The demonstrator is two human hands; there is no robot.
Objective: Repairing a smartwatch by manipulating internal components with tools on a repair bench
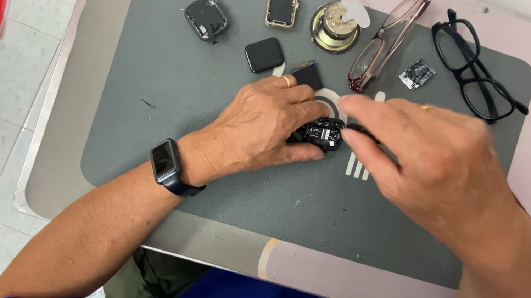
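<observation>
Head view: left hand (261, 130) pinches an opened watch case (323, 133) at mat centre on the bench (62, 158). Right hand (435, 163), at 3 o'clock, pinches a thin dark tool (362, 131) touching it. Two eyeglasses (388, 40), (477, 66) lie toward 1 o'clock, a watch screen (264, 55) at 11.

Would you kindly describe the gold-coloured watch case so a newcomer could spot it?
Start at the grey mat and look along its far edge. The gold-coloured watch case lies between a dark opened watch body and a round brass part. It alone has a squarish gold rim.
</observation>
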